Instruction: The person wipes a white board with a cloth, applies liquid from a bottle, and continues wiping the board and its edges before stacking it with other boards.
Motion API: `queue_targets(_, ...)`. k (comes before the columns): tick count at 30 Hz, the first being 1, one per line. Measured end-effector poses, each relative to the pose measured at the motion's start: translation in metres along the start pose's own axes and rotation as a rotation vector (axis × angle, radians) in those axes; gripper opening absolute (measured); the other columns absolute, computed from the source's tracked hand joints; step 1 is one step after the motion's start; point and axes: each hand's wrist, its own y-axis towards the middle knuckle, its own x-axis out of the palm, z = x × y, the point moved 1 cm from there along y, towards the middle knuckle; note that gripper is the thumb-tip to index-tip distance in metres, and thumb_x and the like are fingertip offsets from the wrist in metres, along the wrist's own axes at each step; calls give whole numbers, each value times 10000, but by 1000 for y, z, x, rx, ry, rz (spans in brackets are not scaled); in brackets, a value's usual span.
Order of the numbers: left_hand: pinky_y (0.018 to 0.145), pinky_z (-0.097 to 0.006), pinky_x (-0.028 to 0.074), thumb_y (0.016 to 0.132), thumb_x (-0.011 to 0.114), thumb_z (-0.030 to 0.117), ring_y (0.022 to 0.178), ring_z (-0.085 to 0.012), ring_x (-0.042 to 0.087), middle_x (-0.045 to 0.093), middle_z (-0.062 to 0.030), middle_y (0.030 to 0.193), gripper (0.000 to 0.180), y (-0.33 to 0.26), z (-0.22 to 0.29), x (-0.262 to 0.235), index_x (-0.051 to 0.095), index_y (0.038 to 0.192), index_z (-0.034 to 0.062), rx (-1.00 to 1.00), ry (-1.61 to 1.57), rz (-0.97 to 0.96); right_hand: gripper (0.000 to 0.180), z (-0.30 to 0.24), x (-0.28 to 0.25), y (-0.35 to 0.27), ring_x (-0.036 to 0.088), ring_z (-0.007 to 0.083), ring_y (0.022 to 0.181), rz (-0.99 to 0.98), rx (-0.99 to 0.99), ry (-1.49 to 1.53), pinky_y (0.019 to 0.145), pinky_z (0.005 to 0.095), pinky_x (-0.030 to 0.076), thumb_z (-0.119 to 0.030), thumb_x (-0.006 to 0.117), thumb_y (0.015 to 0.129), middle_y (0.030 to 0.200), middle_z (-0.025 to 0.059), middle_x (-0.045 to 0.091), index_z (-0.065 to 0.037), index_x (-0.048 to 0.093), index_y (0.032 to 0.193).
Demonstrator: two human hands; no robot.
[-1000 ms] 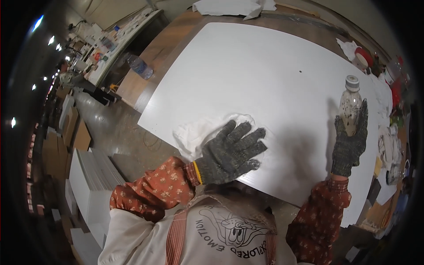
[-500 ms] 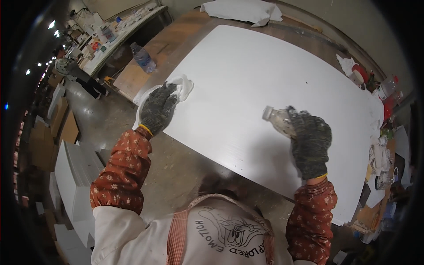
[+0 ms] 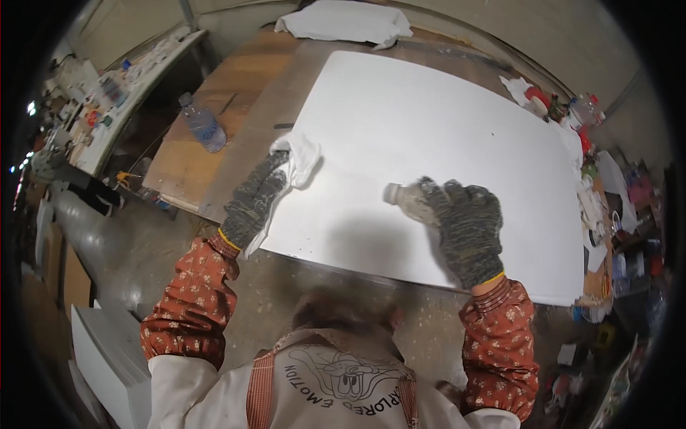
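Observation:
A large white panel (image 3: 429, 121) lies on the workbench in front of me. My left hand (image 3: 256, 196), in a dark grey knit glove, is closed on a white cloth (image 3: 305, 161) at the panel's left edge; part of the cloth hangs below the hand. Over the right part of the panel, my right hand (image 3: 468, 229), gloved alike, grips a small clear plastic bottle (image 3: 413, 201). The bottle is tilted, its cap end pointing left, and is slightly blurred. A soft shadow falls on the panel between my hands.
A clear plastic bottle (image 3: 203, 124) stands on the bench's wooden left part. White cloth (image 3: 343, 21) lies at the far edge. Bottles and clutter (image 3: 582, 114) line the right side. White panels (image 3: 111, 357) are stacked at lower left. A person (image 3: 75, 179) stands beside another table (image 3: 132, 100).
The view has shifted. My right hand has brought the small bottle left, closer to the panel's middle. My left hand has turned, and the cloth has bunched up beyond its fingers.

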Motion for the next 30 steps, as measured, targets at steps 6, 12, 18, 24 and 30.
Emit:
queue_targets(6, 1135, -365, 281, 992, 390, 99, 1344, -253, 373, 381, -109, 1475, 426, -6, -28, -20, 408, 1416, 62, 279, 393, -83, 592, -20, -3, 40, 539, 225, 870, -49, 88, -44, 778, 409, 417, -95, 579, 760, 989, 45, 583, -219, 518, 1336)
queue_targets(12, 1040, -325, 381, 987, 447, 101, 1246, -226, 472, 464, -103, 1405, 371, 7, 4, -24, 483, 1352, 50, 309, 309, 42, 557, -27, -22, -17, 569, 236, 843, -51, 31, -70, 776, 410, 436, -105, 613, 754, 958, 48, 595, -210, 542, 1296)
queue_targets(18, 1041, -338, 398, 973, 477, 68, 1239, -210, 491, 541, -121, 1326, 330, 54, 57, 47, 538, 1296, 41, 294, -164, -105, 642, -17, -54, -57, 570, 254, 950, -223, 294, -53, 856, 419, 430, -116, 661, 739, 1131, 70, 597, -220, 510, 1354)
queue_targets(24, 1022, -423, 383, 972, 438, 242, 1214, -274, 500, 515, -129, 1339, 323, 93, 17, 55, 585, 1226, 107, 687, 979, -198, 766, 19, -57, -112, 623, 267, 976, -47, 791, 230, 908, 408, 503, -151, 750, 686, 1124, 117, 647, -211, 465, 1395)
queue_targets(30, 1010, -467, 389, 965, 413, 374, 1237, -315, 477, 465, -133, 1380, 475, 83, 97, 191, 411, 1385, 154, 551, 901, -359, 730, 93, -20, -216, 604, 265, 1119, 311, 897, 358, 961, 376, 515, -208, 733, 780, 1326, 108, 556, -133, 402, 1426)
